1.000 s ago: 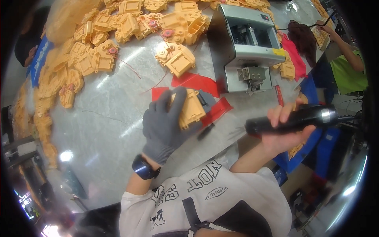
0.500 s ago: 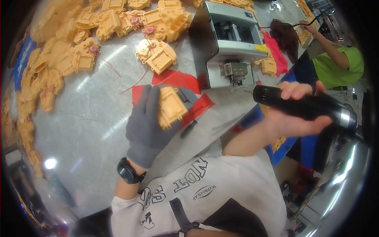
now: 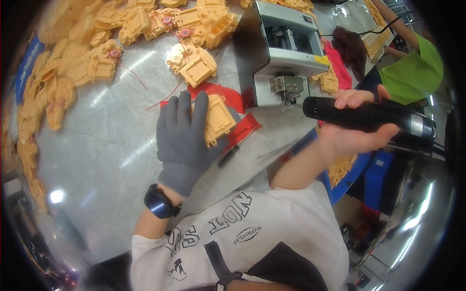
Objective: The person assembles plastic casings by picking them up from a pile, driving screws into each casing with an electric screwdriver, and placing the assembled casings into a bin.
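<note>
My left hand (image 3: 182, 133), in a grey glove, holds a yellow plastic housing (image 3: 219, 121) with a rectangular frame between index finger and thumb. Its other fingers stretch over a red sheet (image 3: 248, 127) on the table. My bare right hand (image 3: 347, 140) is wrapped round a black electric screwdriver (image 3: 374, 119), raised right of the housing with its front end toward the left. The screwdriver's tip cannot be made out. A small black stick-like thing (image 3: 228, 156) lies just below the housing.
A grey and black bench machine (image 3: 286, 63) stands beyond my hands. Another housing (image 3: 194, 65) lies before it, and piled housings (image 3: 73, 63) line the left and far side, some with red wires. A blue bin (image 3: 347, 186) sits at right. A co-worker's green sleeve (image 3: 412, 72) shows far right.
My left fingers have spread, and the housing has shifted slightly right and up. A dark grey block beside it is now out of sight. The screwdriver has moved a little left.
</note>
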